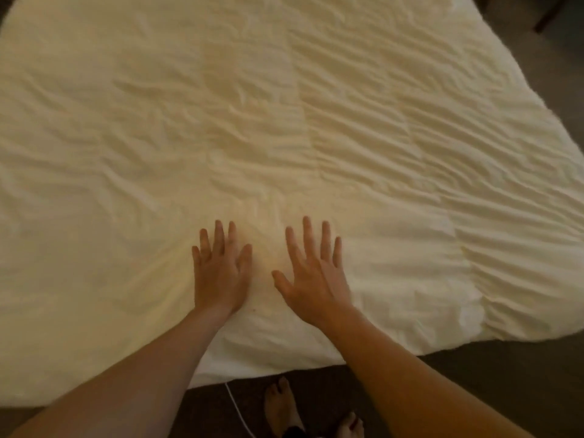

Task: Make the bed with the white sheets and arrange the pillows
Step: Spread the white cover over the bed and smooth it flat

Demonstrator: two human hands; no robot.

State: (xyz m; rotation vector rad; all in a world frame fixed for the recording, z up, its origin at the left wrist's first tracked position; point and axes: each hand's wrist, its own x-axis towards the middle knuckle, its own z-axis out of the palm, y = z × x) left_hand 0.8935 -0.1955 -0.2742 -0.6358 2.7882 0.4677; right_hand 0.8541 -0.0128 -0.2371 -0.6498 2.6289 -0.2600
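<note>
A wrinkled white sheet (284, 121) covers the whole bed and fills most of the head view. My left hand (219, 273) lies flat on it near the bed's near edge, fingers straight and spread. My right hand (314, 276) rests flat beside it, a short gap between the two, fingers also spread. Neither hand holds any cloth. No pillows are in view.
Dark carpet (505, 380) borders the bed at the bottom and right. My bare feet (281, 406) stand on it by the bed's near edge, with a thin white cable (235, 406) lying beside them. A dark piece of furniture (556, 11) sits at the top right.
</note>
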